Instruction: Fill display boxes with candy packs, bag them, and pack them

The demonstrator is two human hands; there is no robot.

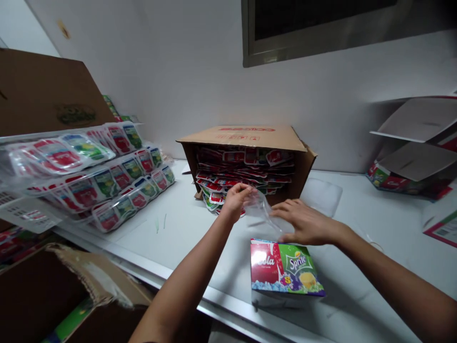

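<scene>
My left hand [236, 200] is closed in a pinch on the edge of a clear plastic bag [263, 209], held just in front of an open cardboard box [246, 138] lying on its side and full of red and green sachets [243, 176]. On the other side of the bag my right hand [303, 221] touches it with fingers spread and slightly curled. Right below the hands a small printed carton [285, 271] with Cola and Sprite pictures stands on the white table [357, 228].
Several long clear packs of red and green sachets [107, 176] lie stacked at the left. A torn brown cardboard box [71, 290] sits at the bottom left below the table edge. Flat printed cartons [417, 157] are piled at the right by the wall. A clear tray [321, 195] lies beside the box.
</scene>
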